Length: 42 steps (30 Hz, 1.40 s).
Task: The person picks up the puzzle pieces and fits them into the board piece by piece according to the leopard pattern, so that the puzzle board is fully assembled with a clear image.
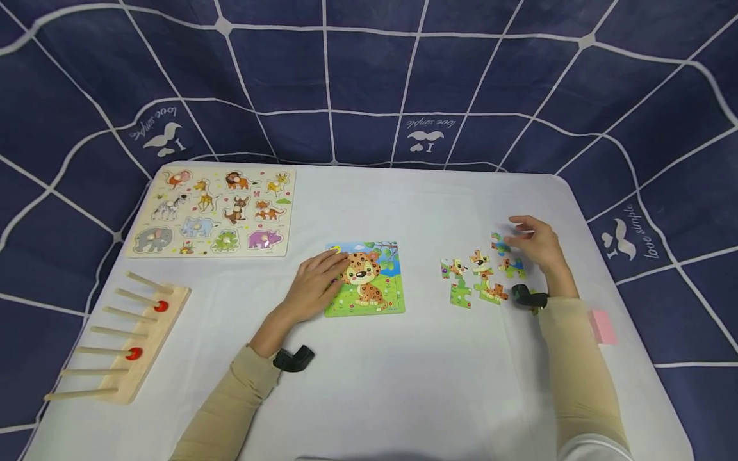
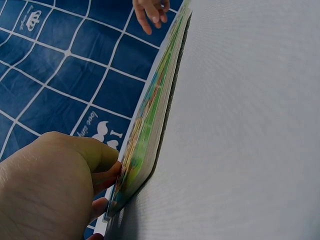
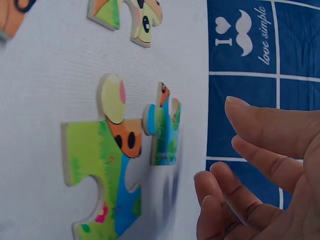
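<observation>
My left hand (image 1: 314,285) rests on the left side of a square puzzle board (image 1: 389,308) with a spotted leopard cub on it. In the left wrist view its fingertips touch the board's edge (image 2: 145,145). To the right of the board lie several loose jigsaw pieces (image 1: 461,296). Over the far right ones my right hand (image 1: 539,246) hovers, fingers apart and holding nothing. Below its fingertips in the right wrist view are a blue-and-green jigsaw piece (image 3: 165,142) and a larger green, orange and blue piece (image 3: 85,150).
A wooden animal peg puzzle (image 1: 242,224) lies at the back left. In front of it stands a wooden rack (image 1: 155,339) with upright dowels and two red beads (image 1: 134,353). A pink block (image 1: 602,326) sits beside the right forearm. Blue checked cloth (image 1: 369,77) hangs behind the table.
</observation>
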{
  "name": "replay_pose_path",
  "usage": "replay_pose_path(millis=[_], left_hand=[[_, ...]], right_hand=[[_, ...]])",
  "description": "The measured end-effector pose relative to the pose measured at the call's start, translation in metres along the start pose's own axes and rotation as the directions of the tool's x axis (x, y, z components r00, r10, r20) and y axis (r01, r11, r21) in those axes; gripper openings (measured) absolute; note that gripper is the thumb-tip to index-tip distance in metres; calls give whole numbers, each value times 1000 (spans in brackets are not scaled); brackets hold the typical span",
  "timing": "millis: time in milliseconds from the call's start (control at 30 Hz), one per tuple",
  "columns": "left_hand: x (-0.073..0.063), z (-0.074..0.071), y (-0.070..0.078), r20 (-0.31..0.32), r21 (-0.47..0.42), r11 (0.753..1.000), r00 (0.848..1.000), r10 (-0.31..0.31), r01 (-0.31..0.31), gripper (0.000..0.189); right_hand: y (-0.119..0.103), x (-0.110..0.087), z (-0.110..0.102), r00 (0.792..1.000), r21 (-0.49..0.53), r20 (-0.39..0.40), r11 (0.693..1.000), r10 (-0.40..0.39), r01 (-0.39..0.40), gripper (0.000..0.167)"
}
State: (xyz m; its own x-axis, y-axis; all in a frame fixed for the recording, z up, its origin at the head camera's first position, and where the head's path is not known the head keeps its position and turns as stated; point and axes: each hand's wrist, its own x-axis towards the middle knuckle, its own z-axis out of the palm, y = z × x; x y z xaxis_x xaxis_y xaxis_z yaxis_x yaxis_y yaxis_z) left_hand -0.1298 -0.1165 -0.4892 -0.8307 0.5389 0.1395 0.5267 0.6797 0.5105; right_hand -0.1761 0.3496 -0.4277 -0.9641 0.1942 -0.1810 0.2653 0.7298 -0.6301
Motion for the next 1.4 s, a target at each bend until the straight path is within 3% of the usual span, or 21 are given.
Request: replay_pose_path(millis=[533, 767, 1067, 1400], left_hand=[[0, -1, 3, 18, -3, 1000, 1000, 0, 0, 45], [0, -1, 2, 15, -2, 1000, 1000, 3, -3, 45], [0, -1, 1, 4, -10, 1000, 1000, 13, -13, 45], [0, 1, 0, 2, 6, 1000, 1000, 10, -10, 45]], right_hand=[[9, 1, 9, 993, 9, 107, 999, 48, -50, 62], [11, 4, 12, 994, -9, 105, 999, 39, -39, 64], [9, 7, 16, 996, -44, 84, 998, 43, -39, 53], [12, 9, 14, 990, -26, 130, 999, 51, -48, 52]])
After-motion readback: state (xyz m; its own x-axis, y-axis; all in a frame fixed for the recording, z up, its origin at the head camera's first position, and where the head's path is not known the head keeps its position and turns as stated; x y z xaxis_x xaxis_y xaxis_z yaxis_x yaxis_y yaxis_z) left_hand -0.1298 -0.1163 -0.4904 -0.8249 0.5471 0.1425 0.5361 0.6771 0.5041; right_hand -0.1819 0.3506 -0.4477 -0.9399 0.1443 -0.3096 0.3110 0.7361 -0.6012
